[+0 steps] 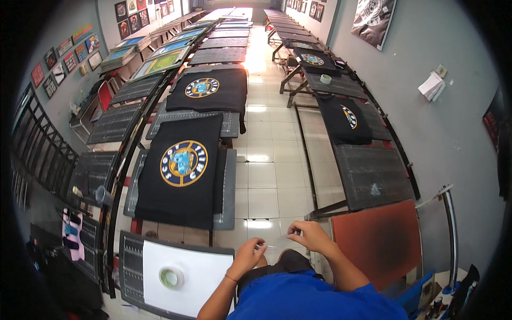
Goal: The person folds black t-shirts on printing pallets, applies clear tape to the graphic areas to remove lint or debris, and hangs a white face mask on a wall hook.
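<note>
Head view: clear tape strip (277, 244) stretched between both hands (250, 256); tape roll (170, 278) lower left.

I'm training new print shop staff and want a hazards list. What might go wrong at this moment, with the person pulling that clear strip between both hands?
1. The clear strip, stretched between the left hand and the right hand, may fold and stick to itself.
2. The tape roll lies loose on the white sheet; an elbow might knock it off.
3. The printed black shirt lies close ahead; loose tape might touch its print.
</note>
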Demonstrator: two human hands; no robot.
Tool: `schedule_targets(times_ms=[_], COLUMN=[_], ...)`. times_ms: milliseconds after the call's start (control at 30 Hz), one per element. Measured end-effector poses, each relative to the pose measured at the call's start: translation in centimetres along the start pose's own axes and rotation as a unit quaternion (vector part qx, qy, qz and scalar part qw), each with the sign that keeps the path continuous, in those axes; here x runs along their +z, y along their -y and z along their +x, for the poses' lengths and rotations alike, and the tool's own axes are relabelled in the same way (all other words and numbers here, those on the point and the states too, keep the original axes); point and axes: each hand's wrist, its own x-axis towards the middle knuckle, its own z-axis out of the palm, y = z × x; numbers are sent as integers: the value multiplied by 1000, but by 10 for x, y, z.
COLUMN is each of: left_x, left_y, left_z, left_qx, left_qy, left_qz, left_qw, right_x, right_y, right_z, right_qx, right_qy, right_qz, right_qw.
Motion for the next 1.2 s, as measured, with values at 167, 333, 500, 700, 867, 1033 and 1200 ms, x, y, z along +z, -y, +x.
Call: schedule_targets(times_ms=[167,333,500,700,867,1033,1200], left_x=[-2,-4,-49,-94,-118,-98,24], left_y=[-23,-14,-46,-56,-48,-85,-169], left_z=[140,291,459,656,838,1051,1158], left_qx=[-11,-35,19,-8,27,153,234], left_qy=[72,121,182,124,261,272,382], left_qz=[11,60,95,62,95,166,135], left_qw=[997,990,978,990,960,936,884], right_x=[-40,-72,-164,-269,-332,-368,-403], right_y=[-77,-158,-207,-270,-364,-460,-524], right_z=[93,221,353,465,505,494,459], right_qx=[43,7,38,59,206,360,441], right_qy=[-20,-51,-63,-198,-395,-617,-718], right_qz=[47,29,22,27,16,99,96], right_qw=[998,998,997,978,895,693,529])
